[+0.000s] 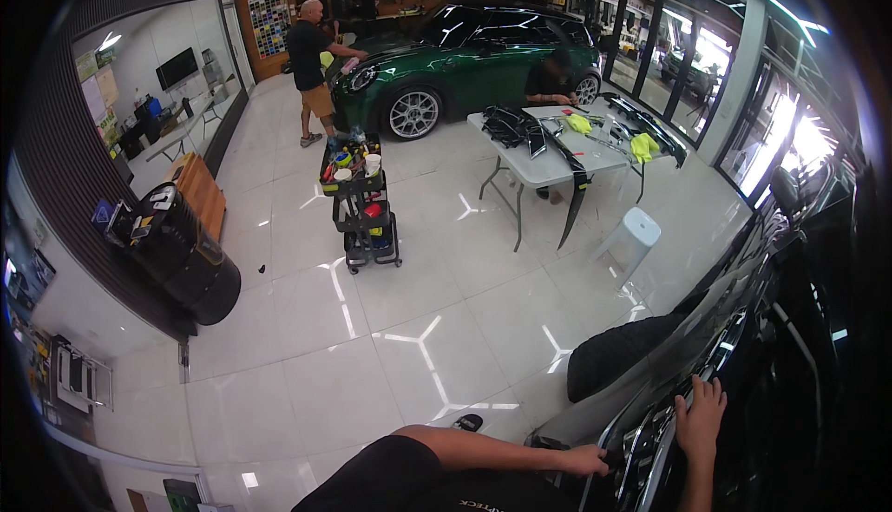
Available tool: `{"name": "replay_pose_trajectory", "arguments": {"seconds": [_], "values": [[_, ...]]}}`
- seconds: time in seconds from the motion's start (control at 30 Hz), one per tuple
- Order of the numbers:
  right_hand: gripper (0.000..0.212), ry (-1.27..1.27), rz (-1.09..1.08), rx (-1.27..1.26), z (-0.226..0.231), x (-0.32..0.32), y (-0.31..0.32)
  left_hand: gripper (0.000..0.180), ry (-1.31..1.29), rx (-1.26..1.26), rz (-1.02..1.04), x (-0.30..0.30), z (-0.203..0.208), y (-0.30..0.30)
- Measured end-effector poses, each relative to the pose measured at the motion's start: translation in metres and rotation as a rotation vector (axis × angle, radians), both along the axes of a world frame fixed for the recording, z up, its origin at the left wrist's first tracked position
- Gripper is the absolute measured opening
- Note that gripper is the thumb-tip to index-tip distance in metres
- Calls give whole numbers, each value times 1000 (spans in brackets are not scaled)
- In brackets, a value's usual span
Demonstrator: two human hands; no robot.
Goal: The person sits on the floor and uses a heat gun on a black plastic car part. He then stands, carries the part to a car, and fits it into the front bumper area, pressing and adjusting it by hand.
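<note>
A black glossy car [808, 363] fills the right side, with chrome strips [662, 452] along its nearest edge. Low against that edge, my left hand [583, 460] is closed, its fingertips curled at a bright strip; what they grip is too small to tell. My right hand [702, 416] lies on the dark bodywork just to the right, fingers apart and holding nothing. Beyond both hands, a greyish, see-through-looking sheet [641, 382] runs along the side of the car. A black tyre-like rounded shape [609, 363] shows behind it.
A white stool [639, 227] and a folding table [539, 170] with black trim parts and yellow cloths stand ahead. A black tool cart [362, 210] is left of them. Two people work at a green car [465, 71]. A black drum [190, 261] stands at left.
</note>
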State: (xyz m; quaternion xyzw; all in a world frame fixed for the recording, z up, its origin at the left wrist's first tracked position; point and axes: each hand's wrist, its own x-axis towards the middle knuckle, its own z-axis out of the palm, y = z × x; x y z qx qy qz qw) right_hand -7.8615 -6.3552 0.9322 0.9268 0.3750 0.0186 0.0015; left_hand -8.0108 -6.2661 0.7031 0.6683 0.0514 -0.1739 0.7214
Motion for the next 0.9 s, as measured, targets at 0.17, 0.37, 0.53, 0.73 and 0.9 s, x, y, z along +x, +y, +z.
{"name": "replay_pose_trajectory", "arguments": {"seconds": [0.17, 0.37, 0.53, 0.73, 0.9], "values": [[67, -48, -54, -19, 2, -11, 8, 33, 67, -23, -10, 13, -2, -1], [80, 27, -107, -249, -18, -11, -5, 59, 33, 243, -184, 26, -17, -16], [80, 12, -112, -120, -45, -7, -13, 55, 229, 111, -364, 23, 7, -1], [85, -30, -115, 28, -58, -27, -10, 35, 173, 24, -379, 13, 27, 11], [94, -11, -236, 6, -37, -44, 6, 42, 187, -58, -392, 10, 12, 6]]}}
